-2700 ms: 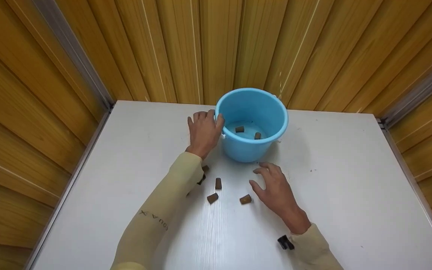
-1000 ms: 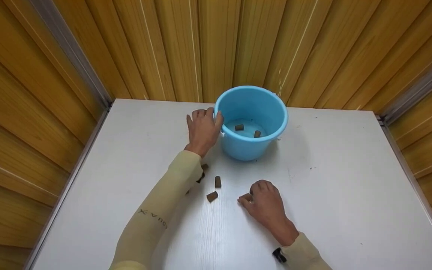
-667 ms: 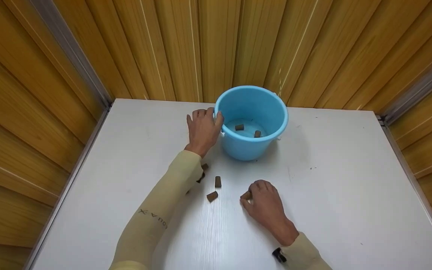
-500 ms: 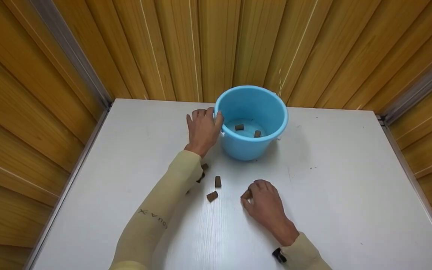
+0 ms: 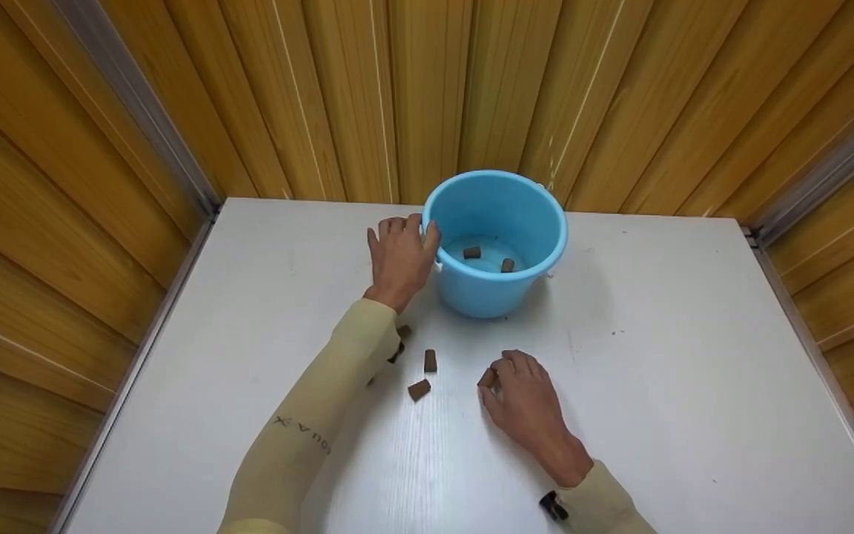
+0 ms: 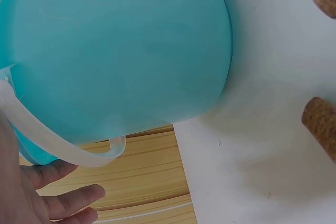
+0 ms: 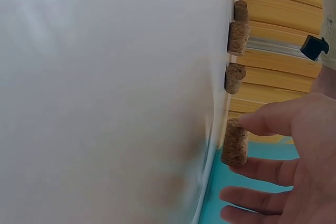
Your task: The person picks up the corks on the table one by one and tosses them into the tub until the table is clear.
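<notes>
A light blue bucket [image 5: 480,297] stands upright toward the back of the table, with two corks inside; one cork [image 5: 471,253] lies on its side. My left hand [image 5: 400,259] holds the bucket's left rim, thumb over the edge and index finger outside it. In the left wrist view the other fingers are loosely extended beside the white handle [image 6: 58,145]. My right hand [image 5: 531,400] pinches a brown cork [image 7: 234,142] between thumb and index finger, in front of the bucket. Its remaining fingers are spread.
Several corks lie on the white table [image 5: 657,371], including an upper cork [image 5: 430,361] and a lower cork [image 5: 419,390]. Others are partly hidden by the left sleeve [image 5: 323,393]. Wood-patterned panels [image 5: 427,89] enclose the back and sides.
My right hand has come down from near the bucket's front to a cork and taken it between thumb and index finger. The cork now sits slightly higher and tilted. My left hand stays put.
</notes>
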Available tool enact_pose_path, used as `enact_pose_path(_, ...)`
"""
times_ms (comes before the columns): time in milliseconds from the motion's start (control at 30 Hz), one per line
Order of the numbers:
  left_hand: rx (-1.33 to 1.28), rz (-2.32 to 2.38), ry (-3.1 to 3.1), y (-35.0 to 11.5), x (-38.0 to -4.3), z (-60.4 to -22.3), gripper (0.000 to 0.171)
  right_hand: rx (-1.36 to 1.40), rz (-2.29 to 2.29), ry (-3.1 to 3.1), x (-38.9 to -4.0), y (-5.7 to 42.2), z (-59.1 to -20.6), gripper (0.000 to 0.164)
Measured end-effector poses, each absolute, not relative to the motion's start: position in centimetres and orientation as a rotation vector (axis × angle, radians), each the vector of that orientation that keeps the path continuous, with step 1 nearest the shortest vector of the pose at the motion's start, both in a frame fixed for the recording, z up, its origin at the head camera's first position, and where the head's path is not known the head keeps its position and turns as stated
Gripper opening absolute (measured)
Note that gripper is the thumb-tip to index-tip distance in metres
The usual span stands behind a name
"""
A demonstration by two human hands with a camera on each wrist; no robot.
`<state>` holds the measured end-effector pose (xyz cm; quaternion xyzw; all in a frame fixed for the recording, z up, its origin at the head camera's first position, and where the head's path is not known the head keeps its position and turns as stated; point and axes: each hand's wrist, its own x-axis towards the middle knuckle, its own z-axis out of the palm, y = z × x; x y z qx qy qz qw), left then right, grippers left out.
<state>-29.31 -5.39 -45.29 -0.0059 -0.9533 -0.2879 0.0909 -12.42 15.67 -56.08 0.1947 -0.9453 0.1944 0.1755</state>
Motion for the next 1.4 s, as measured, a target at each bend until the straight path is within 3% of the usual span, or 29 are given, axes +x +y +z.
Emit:
enact_pose_path(833, -0.002, -0.868, -2.84, -5.5, -29.5, -45.5, 0.057, 0.403, 0.728, -2.674, -13.8, 16.5, -52.7, 0.029)
enact_pose_path(1167, -0.044, -0.86, -2.797, -5.6, -29.4, -45.6, 0.058, 0.469, 0.795, -2.534, -14.6, 17.0, -50.6, 0.027)
enact_pose_path(1400, -0.025, -0.872, -2.808, -5.5, -29.5, -45.5, 0.058, 0.437, 0.791, -2.527, -14.9, 17.4, -48.8, 0.038)
